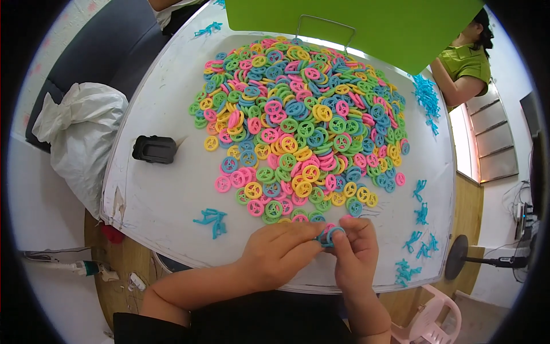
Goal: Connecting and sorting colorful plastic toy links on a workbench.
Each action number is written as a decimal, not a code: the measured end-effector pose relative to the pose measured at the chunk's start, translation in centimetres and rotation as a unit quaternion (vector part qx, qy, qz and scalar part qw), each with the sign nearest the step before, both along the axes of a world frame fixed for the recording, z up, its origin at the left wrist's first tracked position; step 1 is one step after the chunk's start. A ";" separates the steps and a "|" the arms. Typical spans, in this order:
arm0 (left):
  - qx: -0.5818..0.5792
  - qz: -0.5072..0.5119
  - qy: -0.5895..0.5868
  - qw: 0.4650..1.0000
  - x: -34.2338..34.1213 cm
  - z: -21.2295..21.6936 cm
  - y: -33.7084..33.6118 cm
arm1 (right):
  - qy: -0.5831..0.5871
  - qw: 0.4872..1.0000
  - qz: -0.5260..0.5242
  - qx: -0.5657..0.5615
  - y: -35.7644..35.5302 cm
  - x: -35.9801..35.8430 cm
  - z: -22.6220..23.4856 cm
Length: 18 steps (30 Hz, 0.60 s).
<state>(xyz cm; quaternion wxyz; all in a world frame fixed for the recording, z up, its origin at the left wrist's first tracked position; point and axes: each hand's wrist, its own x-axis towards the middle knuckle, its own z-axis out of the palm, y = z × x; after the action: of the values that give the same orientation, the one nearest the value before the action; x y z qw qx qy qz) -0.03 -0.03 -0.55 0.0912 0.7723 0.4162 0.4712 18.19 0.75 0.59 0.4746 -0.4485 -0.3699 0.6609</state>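
At the table's near edge my two hands meet around a small blue plastic wheel [338,230], with a bit of pink showing beside it. My right hand [356,249] pinches the wheel between thumb and fingers. From the left, my left hand [281,252] closes its fingertips on the blue part's other side; they partly hide what they grip. Just beyond them spreads a large heap of spoked plastic wheels [309,126] in pink, yellow, green and blue. Small turquoise forked plastic pieces [213,221] lie to the left of my left hand.
More turquoise pieces lie along the right side [421,213] and at the far right [427,98]. A black plastic tray [154,149] sits at the left. Behind the heap stands a green panel [344,26] with a metal wire handle. Another person's arm [452,77] rests at the far right edge.
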 end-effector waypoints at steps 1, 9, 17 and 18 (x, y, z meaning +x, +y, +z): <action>0.000 0.001 0.000 1.000 0.0 0.0 0.1 | -0.053 0.998 0.022 0.026 0.3 0.2 0.1; -0.116 -0.041 -0.074 0.990 0.3 -0.6 -0.1 | -0.257 0.931 0.125 0.227 0.3 2.6 1.2; -0.138 -0.061 -0.071 0.986 0.1 -0.3 -0.3 | -0.324 0.883 0.210 0.268 0.9 3.6 2.4; -0.145 -0.058 -0.070 0.985 0.2 -0.3 -0.4 | -0.314 0.889 0.211 0.260 0.9 3.7 2.5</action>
<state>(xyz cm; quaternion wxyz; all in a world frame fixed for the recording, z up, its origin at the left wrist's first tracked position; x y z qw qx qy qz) 0.12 -0.40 -0.86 0.2580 0.7388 0.4271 0.4530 21.88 1.68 3.08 0.2825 -0.4047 -0.7438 0.4508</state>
